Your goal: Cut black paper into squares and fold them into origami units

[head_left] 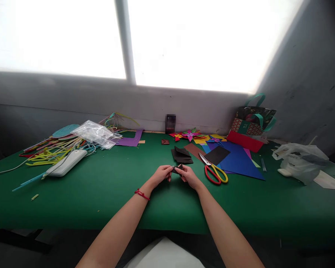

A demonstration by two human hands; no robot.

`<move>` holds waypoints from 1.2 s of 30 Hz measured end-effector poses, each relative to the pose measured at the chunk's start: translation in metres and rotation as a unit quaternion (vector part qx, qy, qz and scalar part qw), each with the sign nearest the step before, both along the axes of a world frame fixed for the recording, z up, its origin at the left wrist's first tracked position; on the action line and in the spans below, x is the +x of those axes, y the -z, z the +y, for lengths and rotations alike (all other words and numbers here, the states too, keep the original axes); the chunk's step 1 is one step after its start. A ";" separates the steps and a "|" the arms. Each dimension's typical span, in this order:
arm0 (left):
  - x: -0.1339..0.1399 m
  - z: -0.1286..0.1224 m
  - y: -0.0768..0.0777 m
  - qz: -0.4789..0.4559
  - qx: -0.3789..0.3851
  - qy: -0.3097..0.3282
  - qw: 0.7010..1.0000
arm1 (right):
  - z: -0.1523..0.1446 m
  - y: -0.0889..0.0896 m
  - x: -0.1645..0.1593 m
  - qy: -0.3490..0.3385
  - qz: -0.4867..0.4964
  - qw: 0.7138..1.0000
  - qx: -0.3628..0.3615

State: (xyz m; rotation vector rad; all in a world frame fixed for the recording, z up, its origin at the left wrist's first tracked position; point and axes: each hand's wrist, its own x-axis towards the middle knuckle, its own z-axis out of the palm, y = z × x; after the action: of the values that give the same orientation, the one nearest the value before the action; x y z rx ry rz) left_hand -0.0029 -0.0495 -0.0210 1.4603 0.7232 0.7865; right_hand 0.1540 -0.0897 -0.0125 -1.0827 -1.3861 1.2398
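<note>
A small folded piece of black paper [177,170] is pinched between both hands, just above the green table. My left hand [163,174], with a red cord bracelet on its wrist, grips the left end. My right hand [188,175] is closed on the right end; fingers cover much of the paper. Right behind the hands lies a stack of black paper pieces [182,155]. Scissors [215,172] with one red and one yellow handle rest to the right, their slightly parted blades pointing away beside a black sheet [219,154]. Farther back sits a small folded brown piece [165,142].
Blue sheets [241,162], a red sheet [245,141] and bright folded paper flowers [190,135] lie back right. A patterned bag [249,121] and a plastic bag [301,160] stand right. At left are a white power strip [67,163], colourful strips [48,156] and clear wrapping [96,133].
</note>
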 end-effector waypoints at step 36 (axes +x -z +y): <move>-0.012 -0.008 -0.016 0.039 0.011 0.131 0.991 | 0.003 0.008 0.003 -0.011 -0.008 1.000 -0.007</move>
State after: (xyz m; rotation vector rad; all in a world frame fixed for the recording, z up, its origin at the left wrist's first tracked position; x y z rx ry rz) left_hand -0.0150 -0.0576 -0.0048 1.5741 0.5675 0.5409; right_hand 0.1572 -0.0868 -0.0205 -1.0908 -1.4077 1.2611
